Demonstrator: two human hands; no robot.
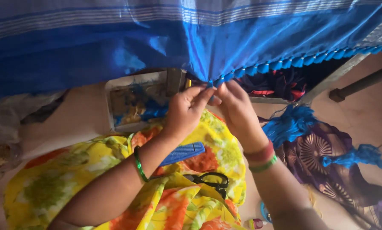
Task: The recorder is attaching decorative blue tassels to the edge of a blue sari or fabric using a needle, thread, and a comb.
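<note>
A shiny blue cloth (114, 47) with pale stripes hangs across the top of the view. Its lower edge carries a row of small blue tassels (284, 64). My left hand (184, 110) and my right hand (235, 110) meet at that edge, fingertips pinched together on a blue tassel (211, 83). A green bangle is on my left wrist; red and green bangles are on my right wrist. On my lap, over yellow floral fabric (71, 179), lie a blue comb (182, 153) and black-handled scissors (212, 181).
An open box (135, 102) of threads and small bits sits on the floor behind my hands. A bundle of loose blue thread (293, 123) lies on purple patterned cloth (327, 157) at right. A metal frame leg (357, 87) stands far right.
</note>
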